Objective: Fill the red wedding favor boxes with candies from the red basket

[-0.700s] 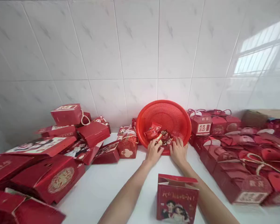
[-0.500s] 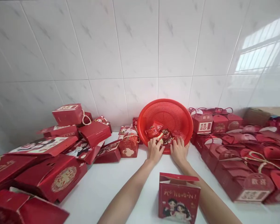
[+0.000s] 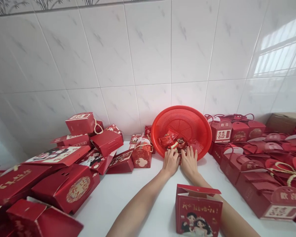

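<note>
A red plastic basket (image 3: 182,113) leans back against the tiled wall, its mouth tilted toward me. Wrapped candies (image 3: 168,137) lie in a small heap at its lower side. My left hand (image 3: 171,162) reaches over the near rim, bent fingertips touching the candies. Close beside it is my right hand (image 3: 189,162), its fingers stretched and slightly apart over the rim and candies. Neither hand visibly holds anything; the thumbs are partly hidden. In front of my right forearm stands a red gift box (image 3: 198,210) with its top open and a cartoon couple on its face.
Several red gift boxes (image 3: 61,187) are piled loosely at the left. Rows of red handled boxes (image 3: 256,184) fill the right side. A small box with a rope handle (image 3: 141,156) stands just left of the basket. A brown carton (image 3: 282,123) sits far right.
The view has shifted, so everything sits slightly to the right. My hands have drawn closer together at the basket's near rim, the right one moving toward the left.
</note>
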Tool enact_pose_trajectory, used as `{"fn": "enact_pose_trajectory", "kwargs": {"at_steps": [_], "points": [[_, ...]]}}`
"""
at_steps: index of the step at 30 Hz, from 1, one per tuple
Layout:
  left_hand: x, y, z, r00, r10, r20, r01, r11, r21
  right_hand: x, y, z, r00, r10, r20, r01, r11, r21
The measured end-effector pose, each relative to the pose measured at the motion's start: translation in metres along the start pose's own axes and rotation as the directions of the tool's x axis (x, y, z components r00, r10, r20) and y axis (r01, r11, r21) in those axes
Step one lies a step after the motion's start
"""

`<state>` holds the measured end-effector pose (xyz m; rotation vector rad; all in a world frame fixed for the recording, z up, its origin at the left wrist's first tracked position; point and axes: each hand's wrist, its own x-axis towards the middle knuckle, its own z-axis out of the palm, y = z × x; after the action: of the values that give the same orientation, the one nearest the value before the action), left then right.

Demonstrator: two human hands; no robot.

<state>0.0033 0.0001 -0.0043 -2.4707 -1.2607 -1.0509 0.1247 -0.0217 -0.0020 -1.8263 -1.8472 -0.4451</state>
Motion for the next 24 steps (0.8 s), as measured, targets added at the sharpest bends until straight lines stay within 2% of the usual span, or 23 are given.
{"fn": "enact_pose_trajectory", "kwargs": {"at_steps": [4,7,11,14,16,18,22,24], "points": [[0.004,0.0,0.0,0.999,-0.039,0.019,0.041,0.997,-0.064,0.001,0.004,0.004,0.995,0.059,0.078,-0.06,0.998,0.013],[0.006,0.001,0.001,0.998,-0.061,-0.024,0.06,0.996,-0.065,0.0,0.006,0.004,0.994,0.048,0.097,-0.049,0.999,0.015],[0.005,0.001,0.005,0.985,-0.127,-0.119,0.124,0.992,-0.036,-0.001,0.01,0.002,0.999,0.009,0.053,-0.013,0.997,0.07],[0.003,0.0,0.008,0.973,-0.185,-0.139,0.187,0.982,0.002,-0.002,0.013,0.002,1.0,-0.028,-0.001,0.028,0.993,0.119],[0.003,0.0,0.008,0.971,-0.184,-0.15,0.19,0.981,0.027,-0.002,0.016,0.002,0.999,-0.046,-0.009,0.047,0.987,0.152],[0.004,-0.001,0.009,0.979,-0.128,-0.159,0.138,0.989,0.051,-0.002,0.019,0.003,0.997,-0.07,-0.008,0.071,0.98,0.188],[0.008,-0.001,0.008,0.985,0.143,-0.1,-0.136,0.988,0.066,-0.002,0.023,0.008,0.981,-0.187,-0.044,0.192,0.948,0.254],[0.009,-0.002,0.008,0.977,0.201,-0.075,-0.198,0.979,0.047,-0.002,0.023,0.011,0.967,-0.244,-0.076,0.255,0.927,0.275]]}}
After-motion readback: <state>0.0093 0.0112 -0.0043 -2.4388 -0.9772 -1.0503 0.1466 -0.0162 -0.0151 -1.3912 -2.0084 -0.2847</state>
